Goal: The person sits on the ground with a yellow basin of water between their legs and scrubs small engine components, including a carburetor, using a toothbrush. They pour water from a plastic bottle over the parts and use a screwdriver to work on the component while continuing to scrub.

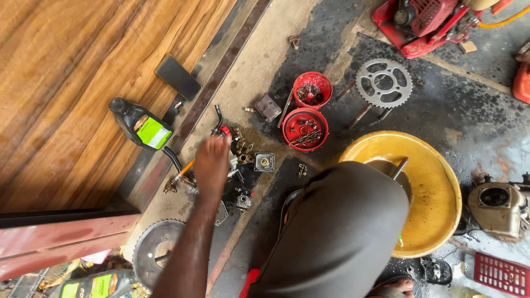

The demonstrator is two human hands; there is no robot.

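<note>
Your left hand (212, 163) reaching over small metal engine parts (243, 152), grip hidden from view, greasy brass and grey pieces left of 2 red tubs (305, 129), black oil bottle (139, 124) with green label further left.

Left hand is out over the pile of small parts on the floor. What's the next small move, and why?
Probably lower the left hand a little and close the fingers on one piece of the small metal parts. The hand hovers over that cluster, beside the orange-handled tool, and seems to hold nothing, though motion blur hides the fingertips. The right hand is out of view.
</note>
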